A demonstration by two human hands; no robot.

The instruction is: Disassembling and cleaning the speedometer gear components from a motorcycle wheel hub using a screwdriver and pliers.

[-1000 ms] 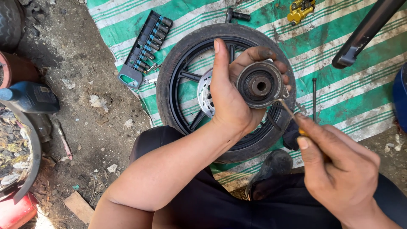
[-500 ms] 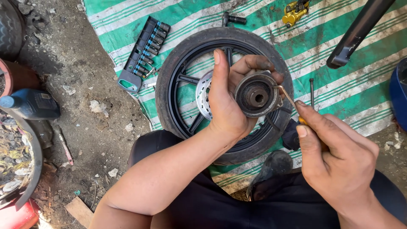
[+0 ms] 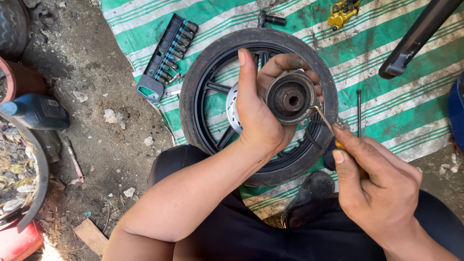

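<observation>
Tarp (image 3: 386, 104), striped green and white, lies on the dirt ground and carries a black wheel (image 3: 203, 92); above the wheel's middle the left hand (image 3: 258, 111) is wrapped around a round metal hub (image 3: 290, 99), thumb up its near side and fingers curled over the far rim. The right hand (image 3: 379, 188), lower right, is clenched on a thin pick (image 3: 323, 117) whose tip touches the hub's rim. Left of the wheel lies a long bit holder (image 3: 166, 55) with blue-banded bits, and a dark oil bottle (image 3: 36, 111) stands at the left edge.
</observation>
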